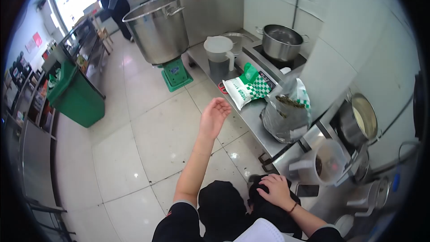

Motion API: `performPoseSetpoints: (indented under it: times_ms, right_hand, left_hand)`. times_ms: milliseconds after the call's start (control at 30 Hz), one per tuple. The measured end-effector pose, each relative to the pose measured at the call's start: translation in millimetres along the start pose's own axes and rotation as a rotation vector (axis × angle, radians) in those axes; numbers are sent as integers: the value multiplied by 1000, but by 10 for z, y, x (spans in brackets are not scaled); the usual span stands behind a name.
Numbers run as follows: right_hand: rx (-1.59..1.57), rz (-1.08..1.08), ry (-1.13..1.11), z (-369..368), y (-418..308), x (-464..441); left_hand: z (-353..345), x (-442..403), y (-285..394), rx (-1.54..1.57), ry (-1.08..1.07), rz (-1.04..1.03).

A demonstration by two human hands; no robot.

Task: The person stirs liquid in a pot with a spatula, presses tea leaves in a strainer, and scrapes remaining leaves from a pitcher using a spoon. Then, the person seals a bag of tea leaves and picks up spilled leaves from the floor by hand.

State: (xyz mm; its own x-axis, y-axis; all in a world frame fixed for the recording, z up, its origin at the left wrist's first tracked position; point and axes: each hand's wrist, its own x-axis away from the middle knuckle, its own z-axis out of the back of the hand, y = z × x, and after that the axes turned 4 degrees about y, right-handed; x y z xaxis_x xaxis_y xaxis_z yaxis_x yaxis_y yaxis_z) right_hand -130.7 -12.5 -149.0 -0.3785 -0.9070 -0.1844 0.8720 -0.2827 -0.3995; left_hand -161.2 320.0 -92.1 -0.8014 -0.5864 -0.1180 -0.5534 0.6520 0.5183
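Note:
My left hand (216, 117) is raised over the tiled floor, palm up, fingers loosely curled apart with nothing in them. Nearest to it is a white and green checked package (245, 88) on the low steel counter (255, 115). My right hand (275, 190) lies with spread fingers on my black-clothed knee, holding nothing. To its right, a dark phone (307, 191) rests on the steel surface. A grey plastic bag (282, 118) with dark dried contents stands beside the package. Behind the package is a lidded clear pitcher (218, 54).
A large steel pot (157, 33) stands on a green scale (175, 74). One pot (283, 45) sits on the back cooker, another (356, 118) at right near a pitcher (324, 163). A green bin (78, 96) is left; a person (114, 0) stands far back.

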Motion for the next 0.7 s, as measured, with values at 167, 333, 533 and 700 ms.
performPoseSetpoints:
  times_ms: [167, 333, 533, 700]
  right_hand:
    - [19, -85, -234, -226, 179, -753]
    - [-125, -81, -643, -352, 401, -1131]
    - [-794, -534, -476, -317, 702, -1960]
    - [-438, -345, -430, 104, -443, -3885]
  left_hand:
    - [160, -212, 306, -72, 139, 96]
    - [-4, 829, 1007, 13, 455, 307]
    - [-1411, 1861, 2870, -15, 932, 332]
    - [-962, 1669, 3852, -99, 1094, 273]
